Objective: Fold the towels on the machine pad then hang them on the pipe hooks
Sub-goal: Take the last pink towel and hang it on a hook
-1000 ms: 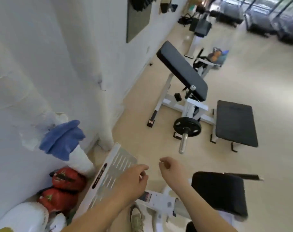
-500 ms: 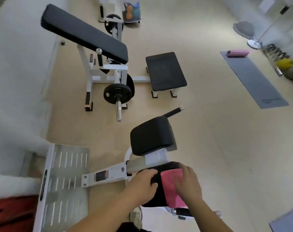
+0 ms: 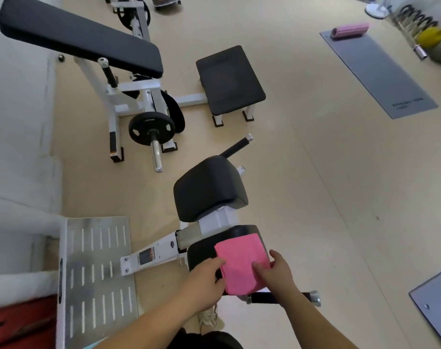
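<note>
Head view: we see the pink towel lying on the machine pad; left hand fingers pinch its left edge, right hand fingers clamp its right edge.

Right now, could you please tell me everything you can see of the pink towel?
The pink towel is plain, soft-looking cloth, folded into a rough rectangle. It lies flat on the black pad of the nearest machine, its near end hanging over the pad's front edge. The left hand grips its left edge and the right hand grips its right edge, thumb on top.
</note>
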`<state>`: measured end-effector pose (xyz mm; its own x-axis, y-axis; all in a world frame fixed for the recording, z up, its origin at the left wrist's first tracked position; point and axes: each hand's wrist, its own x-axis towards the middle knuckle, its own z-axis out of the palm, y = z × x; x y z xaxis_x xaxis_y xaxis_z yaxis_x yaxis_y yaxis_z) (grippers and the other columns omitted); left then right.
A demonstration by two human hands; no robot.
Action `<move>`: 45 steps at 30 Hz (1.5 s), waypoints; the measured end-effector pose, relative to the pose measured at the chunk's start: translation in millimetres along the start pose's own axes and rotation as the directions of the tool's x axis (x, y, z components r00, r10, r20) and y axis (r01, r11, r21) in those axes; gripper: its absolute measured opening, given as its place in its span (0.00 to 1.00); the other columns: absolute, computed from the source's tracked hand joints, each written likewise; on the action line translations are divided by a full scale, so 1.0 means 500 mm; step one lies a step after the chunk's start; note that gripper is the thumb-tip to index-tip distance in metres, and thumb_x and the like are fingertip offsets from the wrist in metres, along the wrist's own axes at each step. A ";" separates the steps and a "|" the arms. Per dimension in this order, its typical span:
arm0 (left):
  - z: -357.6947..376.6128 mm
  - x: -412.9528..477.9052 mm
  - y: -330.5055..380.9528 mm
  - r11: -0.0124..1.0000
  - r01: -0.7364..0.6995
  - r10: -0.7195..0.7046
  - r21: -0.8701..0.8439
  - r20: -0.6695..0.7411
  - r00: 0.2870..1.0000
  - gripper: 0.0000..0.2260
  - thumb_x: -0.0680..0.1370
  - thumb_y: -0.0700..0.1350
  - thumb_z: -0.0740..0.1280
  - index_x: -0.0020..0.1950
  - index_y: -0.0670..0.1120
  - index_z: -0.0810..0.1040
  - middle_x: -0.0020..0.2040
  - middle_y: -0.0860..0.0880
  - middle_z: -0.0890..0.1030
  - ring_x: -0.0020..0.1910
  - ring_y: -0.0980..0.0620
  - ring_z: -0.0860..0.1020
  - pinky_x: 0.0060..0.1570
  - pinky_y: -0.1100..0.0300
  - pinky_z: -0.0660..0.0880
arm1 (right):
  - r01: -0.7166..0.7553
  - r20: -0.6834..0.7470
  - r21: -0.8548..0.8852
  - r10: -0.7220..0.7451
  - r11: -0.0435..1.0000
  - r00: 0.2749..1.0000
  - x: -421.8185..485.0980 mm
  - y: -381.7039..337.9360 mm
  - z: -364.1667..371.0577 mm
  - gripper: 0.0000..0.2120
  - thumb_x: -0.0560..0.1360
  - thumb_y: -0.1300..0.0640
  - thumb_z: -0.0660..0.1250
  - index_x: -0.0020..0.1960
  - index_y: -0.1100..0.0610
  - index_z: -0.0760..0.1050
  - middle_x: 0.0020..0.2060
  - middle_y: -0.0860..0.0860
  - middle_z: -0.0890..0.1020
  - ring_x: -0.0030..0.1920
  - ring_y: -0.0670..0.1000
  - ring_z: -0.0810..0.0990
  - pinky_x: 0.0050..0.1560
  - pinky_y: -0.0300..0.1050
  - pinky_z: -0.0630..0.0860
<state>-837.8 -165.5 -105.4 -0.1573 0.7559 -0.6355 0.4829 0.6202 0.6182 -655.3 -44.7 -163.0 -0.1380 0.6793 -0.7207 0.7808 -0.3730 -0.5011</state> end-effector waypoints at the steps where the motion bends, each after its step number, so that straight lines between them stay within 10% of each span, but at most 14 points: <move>1: -0.004 -0.003 -0.005 1.000 0.002 -0.002 -0.027 -0.021 1.000 0.20 0.81 0.46 0.64 0.73 0.55 0.72 0.64 0.52 0.77 0.52 0.54 0.80 0.55 0.59 0.77 | -0.003 -0.008 0.031 0.003 1.000 1.000 -0.002 -0.010 0.001 0.21 0.73 0.55 0.72 0.62 0.63 0.76 0.52 0.55 0.83 0.52 0.57 0.82 0.53 0.54 0.80; 4: -0.033 -0.016 -0.025 0.991 0.040 -0.050 -0.125 -0.078 0.996 0.18 0.81 0.45 0.66 0.71 0.56 0.74 0.63 0.53 0.77 0.50 0.55 0.81 0.57 0.57 0.79 | 0.075 -0.012 0.072 -0.074 0.995 0.997 -0.024 -0.067 0.012 0.12 0.67 0.57 0.71 0.42 0.66 0.76 0.35 0.54 0.78 0.38 0.53 0.76 0.39 0.48 0.75; 7: -0.086 -0.028 -0.050 0.973 0.044 -0.090 -0.225 -0.197 0.976 0.22 0.80 0.45 0.68 0.75 0.54 0.71 0.68 0.55 0.75 0.61 0.57 0.78 0.64 0.60 0.75 | 0.309 0.079 -0.038 -0.305 0.950 0.949 -0.062 -0.175 0.031 0.05 0.68 0.60 0.71 0.42 0.59 0.77 0.36 0.54 0.78 0.37 0.49 0.76 0.36 0.40 0.74; 13: -0.264 -0.115 -0.111 0.982 -0.131 0.183 0.136 -0.508 0.841 0.39 0.76 0.58 0.71 0.82 0.57 0.55 0.78 0.65 0.54 0.78 0.65 0.49 0.77 0.65 0.49 | 0.701 0.551 -0.227 -0.505 0.676 0.665 -0.176 -0.451 0.103 0.10 0.68 0.52 0.77 0.44 0.47 0.77 0.36 0.46 0.82 0.32 0.42 0.79 0.34 0.38 0.78; 17: -0.379 -0.233 -0.179 0.987 -0.143 0.160 0.072 -0.536 0.829 0.31 0.73 0.60 0.64 0.77 0.64 0.65 0.68 0.59 0.78 0.69 0.59 0.74 0.68 0.57 0.73 | 0.832 0.654 -0.226 -0.554 0.506 0.514 -0.267 -0.595 0.228 0.16 0.67 0.55 0.77 0.48 0.43 0.73 0.44 0.45 0.82 0.40 0.45 0.80 0.44 0.44 0.82; 22: -0.495 -0.376 -0.322 0.891 -0.122 -0.196 -0.437 -0.613 0.766 0.06 0.75 0.46 0.71 0.49 0.55 0.83 0.42 0.53 0.85 0.43 0.56 0.83 0.44 0.56 0.81 | 0.836 0.670 -0.091 -0.588 0.541 0.453 -0.351 -0.726 0.398 0.35 0.63 0.44 0.82 0.67 0.43 0.73 0.56 0.45 0.81 0.53 0.46 0.83 0.55 0.47 0.84; 26: -0.579 -0.460 -0.431 0.692 -0.246 -0.363 -0.679 -0.622 0.694 0.11 0.73 0.44 0.78 0.53 0.48 0.82 0.48 0.49 0.87 0.46 0.53 0.86 0.46 0.54 0.85 | 0.856 0.730 -0.156 -0.526 0.492 0.436 -0.389 -0.811 0.513 0.16 0.70 0.46 0.78 0.54 0.49 0.81 0.48 0.50 0.85 0.49 0.50 0.84 0.55 0.53 0.83; 33: -0.736 -0.512 -0.507 0.679 -0.319 -0.396 -0.661 -0.696 0.599 0.19 0.70 0.43 0.82 0.56 0.56 0.80 0.47 0.60 0.87 0.46 0.61 0.85 0.39 0.69 0.79 | 0.878 0.835 -0.071 -0.454 0.474 0.313 -0.424 -1.012 0.642 0.10 0.70 0.49 0.80 0.46 0.50 0.82 0.43 0.49 0.85 0.45 0.49 0.84 0.46 0.45 0.79; 45: -1.001 -0.418 -0.629 0.673 -0.184 -0.656 -0.716 -0.693 0.298 0.05 0.74 0.47 0.74 0.48 0.49 0.81 0.45 0.48 0.86 0.46 0.47 0.84 0.43 0.56 0.81 | 0.899 0.786 0.084 -0.582 0.431 0.206 -0.309 -1.300 0.886 0.06 0.73 0.59 0.75 0.48 0.52 0.80 0.38 0.53 0.84 0.35 0.45 0.81 0.38 0.42 0.80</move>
<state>-1387.9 -413.4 64.6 -0.9610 -0.0363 -0.2741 -0.2627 0.4289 0.8643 -1411.6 -187.2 62.1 -0.9624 -0.1401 -0.2329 0.1610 0.3966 -0.9038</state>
